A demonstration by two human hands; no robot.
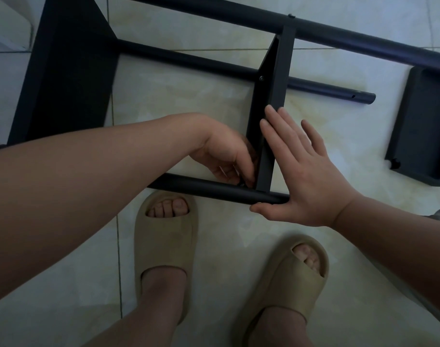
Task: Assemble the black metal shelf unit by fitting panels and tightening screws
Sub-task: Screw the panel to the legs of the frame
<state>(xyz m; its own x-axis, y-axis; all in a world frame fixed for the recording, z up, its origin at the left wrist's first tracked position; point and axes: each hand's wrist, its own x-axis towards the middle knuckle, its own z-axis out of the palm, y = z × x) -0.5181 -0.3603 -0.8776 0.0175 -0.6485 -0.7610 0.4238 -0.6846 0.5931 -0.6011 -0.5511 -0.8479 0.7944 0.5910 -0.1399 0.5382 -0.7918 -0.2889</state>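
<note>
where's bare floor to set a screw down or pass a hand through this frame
Open tile bordered by the big left panel, the middle tube and the upright panel; also between the right hand and the loose panel. Crowded at the near tube corner under the left hand.

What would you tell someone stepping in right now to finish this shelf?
Left hand: fingers pinch what looks like a screw where the middle panel meets the near tube.
Right hand: flat, bracing that panel, thumb against the tube.
Done: end panel fitted; a screw head shows at the middle panel's far end.
Left: tighten this joint, fit the loose panel on the floor.
</note>
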